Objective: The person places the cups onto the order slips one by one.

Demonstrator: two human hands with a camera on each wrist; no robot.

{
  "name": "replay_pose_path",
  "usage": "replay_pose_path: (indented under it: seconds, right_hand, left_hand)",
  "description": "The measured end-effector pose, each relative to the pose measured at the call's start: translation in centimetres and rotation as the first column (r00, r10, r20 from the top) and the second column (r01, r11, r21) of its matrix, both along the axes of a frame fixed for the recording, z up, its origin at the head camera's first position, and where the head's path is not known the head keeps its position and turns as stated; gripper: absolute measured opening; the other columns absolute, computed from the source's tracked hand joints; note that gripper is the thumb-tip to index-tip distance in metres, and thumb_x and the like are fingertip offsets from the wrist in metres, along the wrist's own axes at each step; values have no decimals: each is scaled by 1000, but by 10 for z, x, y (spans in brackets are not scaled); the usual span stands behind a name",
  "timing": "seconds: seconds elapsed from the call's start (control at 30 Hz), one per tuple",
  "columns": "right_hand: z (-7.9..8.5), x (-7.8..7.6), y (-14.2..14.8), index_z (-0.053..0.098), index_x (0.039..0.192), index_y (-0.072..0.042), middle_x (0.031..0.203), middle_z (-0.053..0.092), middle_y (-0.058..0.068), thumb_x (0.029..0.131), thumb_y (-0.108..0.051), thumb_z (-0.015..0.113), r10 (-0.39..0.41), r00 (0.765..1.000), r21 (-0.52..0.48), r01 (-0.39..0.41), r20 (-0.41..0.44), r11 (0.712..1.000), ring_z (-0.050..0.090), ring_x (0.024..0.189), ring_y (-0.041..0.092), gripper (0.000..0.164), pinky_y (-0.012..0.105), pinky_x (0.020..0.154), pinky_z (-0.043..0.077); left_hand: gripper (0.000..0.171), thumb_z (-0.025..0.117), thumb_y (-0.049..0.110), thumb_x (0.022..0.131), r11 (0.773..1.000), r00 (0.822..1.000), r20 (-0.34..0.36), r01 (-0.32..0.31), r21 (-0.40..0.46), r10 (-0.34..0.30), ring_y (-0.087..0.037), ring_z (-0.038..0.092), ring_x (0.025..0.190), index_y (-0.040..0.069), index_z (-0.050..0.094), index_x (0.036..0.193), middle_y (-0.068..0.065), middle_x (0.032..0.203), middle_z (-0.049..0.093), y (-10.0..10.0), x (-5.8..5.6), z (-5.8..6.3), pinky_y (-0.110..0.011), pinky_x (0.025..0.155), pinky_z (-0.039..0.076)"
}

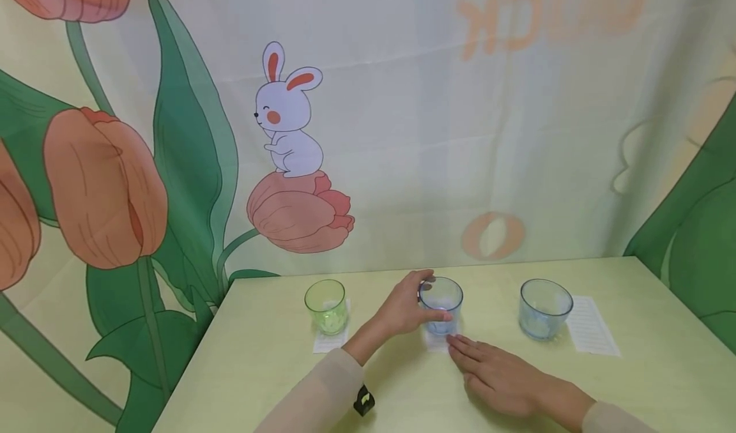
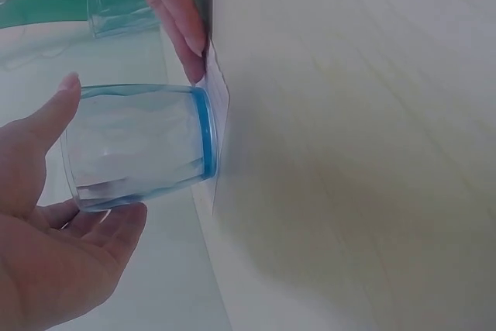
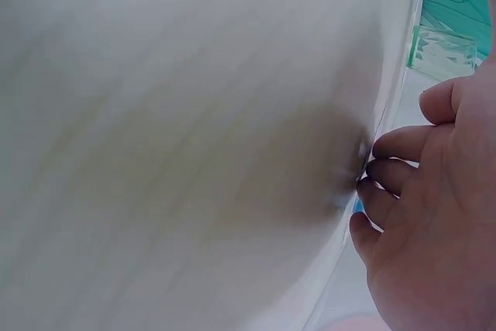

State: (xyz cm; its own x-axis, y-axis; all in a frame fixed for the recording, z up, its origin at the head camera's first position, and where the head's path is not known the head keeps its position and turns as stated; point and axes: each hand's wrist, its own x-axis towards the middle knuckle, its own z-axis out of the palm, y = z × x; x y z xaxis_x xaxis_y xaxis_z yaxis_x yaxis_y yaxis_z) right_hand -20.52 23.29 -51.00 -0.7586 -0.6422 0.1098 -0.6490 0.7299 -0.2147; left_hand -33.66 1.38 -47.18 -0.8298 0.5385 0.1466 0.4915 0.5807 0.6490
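Note:
My left hand point(image 1: 407, 305) grips the middle glass cup point(image 1: 441, 302), a clear blue one, with thumb on the near side and fingers around the far side. In the left wrist view the cup point(image 2: 139, 145) shows its thick blue base point(image 2: 204, 133) close over a slip of white paper point(image 2: 220, 102). My right hand point(image 1: 506, 377) lies palm down on the table, its extended fingertips at the paper's point(image 1: 437, 345) edge just in front of the cup. Seen from the right wrist, the right hand's point(image 3: 434, 199) fingertips meet the tabletop.
A green glass cup point(image 1: 326, 308) stands on another paper slip point(image 1: 330, 345) at the left. To the right is a second blue cup point(image 1: 545, 310), beside a printed paper point(image 1: 592, 327). A small black object point(image 1: 363, 400) shows by the left sleeve. A printed curtain point(image 1: 402, 133) hangs behind the table.

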Motion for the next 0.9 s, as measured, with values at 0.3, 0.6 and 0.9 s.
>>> replay_pose_path:
  seconds: [0.3,0.6,0.9]
  right_hand:
    - [17,11,15,52,155,-1,165,44,14,115,-28,44,-58,998,-34,58,-22,998,44,149,36,49,53,115,44]
    - [61,29,45,46,162,-18,168,40,2,114,-30,50,-163,982,-120,151,-97,981,40,152,23,50,10,118,20]
    - [98,31,84,35,167,-22,172,33,2,114,-28,49,-240,965,-171,220,-106,961,17,157,0,55,0,111,3]
  left_hand:
    - [105,88,56,84,1000,1000,3,-27,5,27,-28,53,141,8,38,163,-12,157,49,-5,6,11,-45,114,47]
    - [106,82,64,85,999,998,-45,-35,16,36,-24,45,149,14,35,165,-6,164,43,-6,29,56,-45,120,42]
    - [104,83,63,85,996,994,-100,44,74,-37,-17,47,146,16,36,165,3,163,42,21,56,71,-38,117,44]
